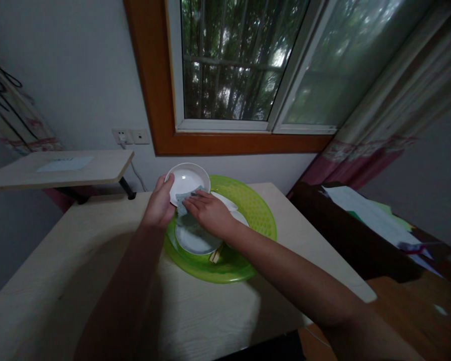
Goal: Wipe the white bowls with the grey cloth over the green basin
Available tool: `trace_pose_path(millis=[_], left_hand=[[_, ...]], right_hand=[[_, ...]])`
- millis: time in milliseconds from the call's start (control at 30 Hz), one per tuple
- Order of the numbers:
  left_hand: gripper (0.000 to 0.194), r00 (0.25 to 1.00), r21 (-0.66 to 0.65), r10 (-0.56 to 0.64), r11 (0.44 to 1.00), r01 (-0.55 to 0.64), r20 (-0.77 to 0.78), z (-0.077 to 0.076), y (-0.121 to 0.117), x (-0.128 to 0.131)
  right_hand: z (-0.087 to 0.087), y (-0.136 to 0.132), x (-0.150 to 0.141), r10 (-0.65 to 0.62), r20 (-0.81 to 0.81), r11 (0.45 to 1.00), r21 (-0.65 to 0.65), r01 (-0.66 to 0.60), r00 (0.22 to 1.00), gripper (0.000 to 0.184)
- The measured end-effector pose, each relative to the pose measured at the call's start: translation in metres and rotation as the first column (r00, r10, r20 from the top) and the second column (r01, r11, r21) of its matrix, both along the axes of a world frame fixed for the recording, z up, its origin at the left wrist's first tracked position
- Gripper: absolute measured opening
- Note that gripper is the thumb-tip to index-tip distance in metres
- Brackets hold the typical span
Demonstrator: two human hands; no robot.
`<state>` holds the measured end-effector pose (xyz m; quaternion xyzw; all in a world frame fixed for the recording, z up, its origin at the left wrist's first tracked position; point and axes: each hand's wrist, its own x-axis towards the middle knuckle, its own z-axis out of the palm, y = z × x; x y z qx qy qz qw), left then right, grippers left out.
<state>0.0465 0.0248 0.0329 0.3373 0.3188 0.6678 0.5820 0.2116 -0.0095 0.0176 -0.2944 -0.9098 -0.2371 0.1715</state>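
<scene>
- White, round, glossy bowl (pixel 188 175) is held tilted above the far left rim of a lime-green, round plastic basin (pixel 261 215), its inside facing the viewer.
- Left hand (pixel 161 203) is closed on the bowl's left side, the thumb over the rim; its other fingers are mostly hidden behind the bowl.
- Right hand (pixel 208 210) has its fingers together and slightly bent, laid on a grey-green, thin cloth (pixel 182 203) against the bowl's near inner side; the thumb is hidden, so I cannot tell whether they pinch it.
- Cloth hangs down over the bowl's near rim.
- Inside the basin, a white, round dish (pixel 199 245) lies at the near left, with pale, slim wooden sticks (pixel 216 254) beside it; more white tableware (pixel 241 217) is partly covered by the right hand and forearm.
- Basin sits on a pale, wood-grained desk (pixel 315 245), close to the far edge, short of the far right corner.
- Pale wooden shelf (pixel 97 173) on black legs stands at the desk's far left corner.
</scene>
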Motion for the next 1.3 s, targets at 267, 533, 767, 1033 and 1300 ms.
trace_pose_path(millis=[267,533,767,1033,1300], left_hand=[[0.036,0.997,-0.050,-0.075,0.996,0.074,-0.024,0.002,0.000,-0.012],[0.032,0.968,-0.088,-0.122,0.991,0.105,-0.218,0.008,-0.001,-0.045],[0.033,0.975,-0.025,-0.094,0.996,0.091,-0.200,0.008,-0.004,-0.032],[0.039,0.999,-0.007,-0.001,1.000,0.001,-0.051,0.007,-0.002,-0.009],[0.036,0.996,0.004,0.085,0.996,-0.085,0.030,0.001,-0.006,0.009]], right_hand=[[0.003,-0.002,-0.001,-0.002,-0.011,0.999,-0.055,0.002,1.000,0.024],[0.005,-0.001,0.000,0.042,0.020,0.992,-0.123,-0.039,0.999,0.019],[0.002,-0.003,-0.002,0.002,0.044,0.994,-0.110,0.003,0.999,0.021],[0.000,0.000,0.000,-0.044,-0.053,0.990,-0.135,0.036,0.998,0.035],[-0.002,0.001,0.000,-0.030,-0.096,0.994,-0.105,0.020,0.995,0.032]])
